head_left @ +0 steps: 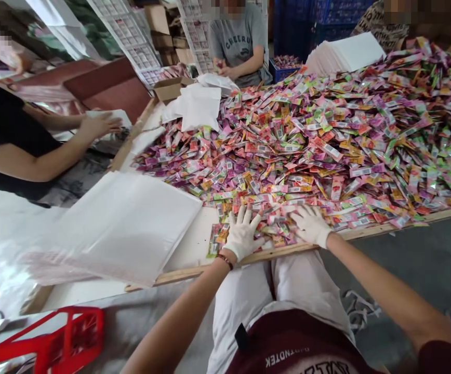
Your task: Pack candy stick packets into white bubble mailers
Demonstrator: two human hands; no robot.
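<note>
A huge heap of small colourful sachets (327, 130) covers the table. My left hand (243, 234), in a white glove, lies flat with fingers spread on sachets near the table's wooden front edge (194, 272). My right hand (310, 224), also gloved, rests palm down with fingers stretched over the sachets just to the right. Neither hand grips anything. A stack of white bags (124, 223) lies to the left of my left hand.
A person in black (11, 140) works at the left side. Another person in a grey shirt (239, 41) sits at the far end. More white bags (200, 106) and a stack (346, 54) lie at the back. A red crate (50, 340) stands low left.
</note>
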